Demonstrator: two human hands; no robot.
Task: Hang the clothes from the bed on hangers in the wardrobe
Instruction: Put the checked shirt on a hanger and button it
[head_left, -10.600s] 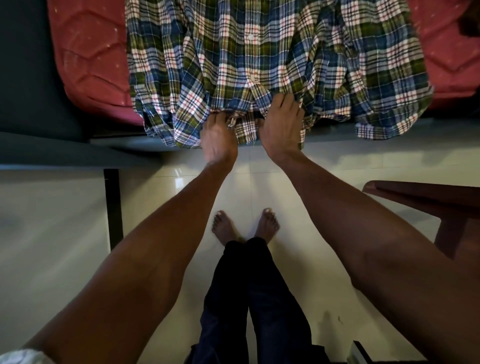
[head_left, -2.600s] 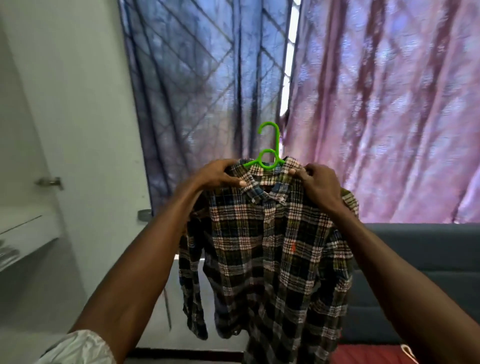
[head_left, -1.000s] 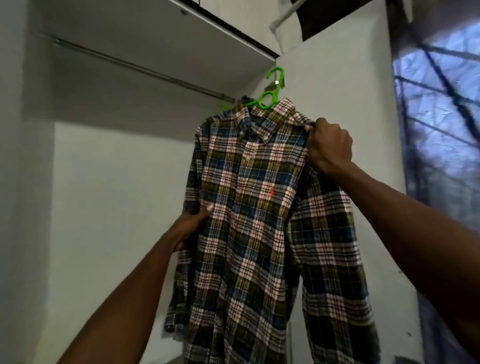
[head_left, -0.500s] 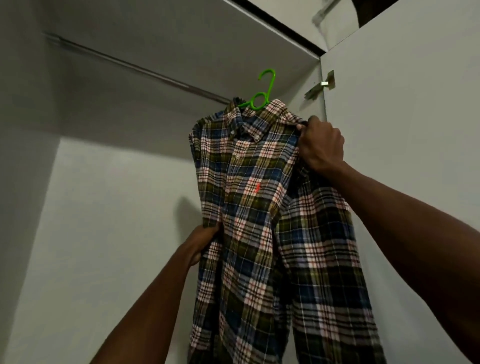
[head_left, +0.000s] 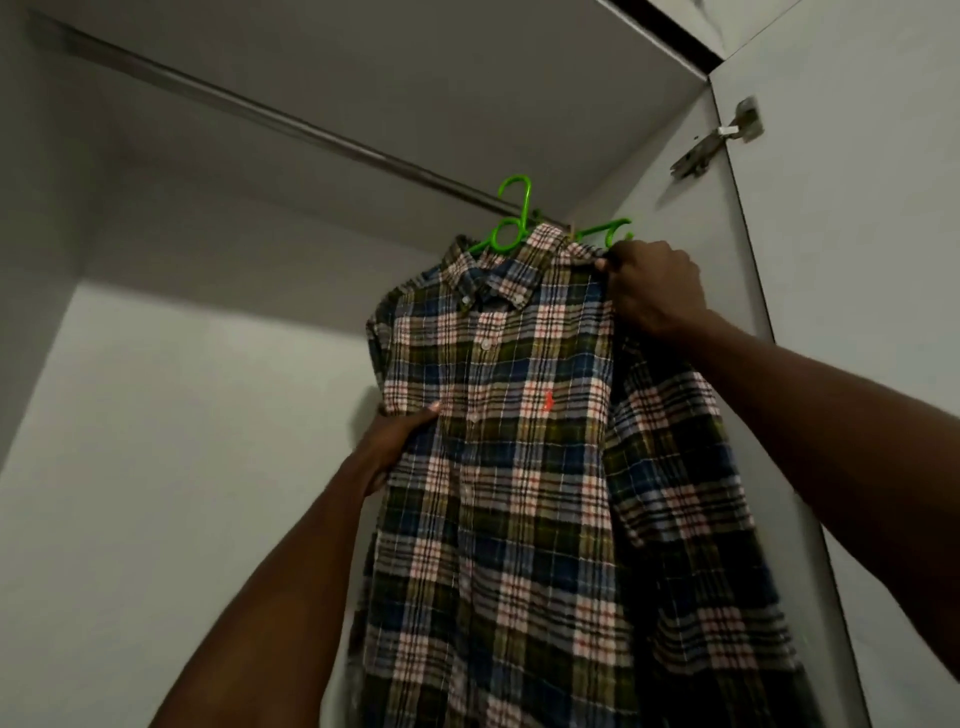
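A plaid button-down shirt (head_left: 524, 467) in green, blue, white and red checks hangs on a bright green plastic hanger (head_left: 511, 228), held up inside an open wardrobe (head_left: 208, 415); a small orange logo shows on the chest; the collar is buttoned down and the front placket runs down the middle; the hanger's hook sits right at the metal clothes rail (head_left: 291, 122), at the rail's right end, though whether it bears on the rail cannot be told; a second green hanger (head_left: 608, 231) peeks out just behind the shirt's shoulder, beside the first; the right hand (head_left: 652, 291) reaches up from the lower right, its fingers curled in a tight grip round the shirt's shoulder by the collar; the left hand (head_left: 395, 441) comes up from below, thumb lying across the front of the cloth and the other fingers hidden behind it, pinching the shirt's edge at chest height; one sleeve drapes down under the right forearm; the wardrobe's walls and back panel are plain pale grey, with a flat shelf panel above the rail; the open wardrobe door (head_left: 857, 260) stands to the right, a metal hinge (head_left: 719, 140) fixed near its top
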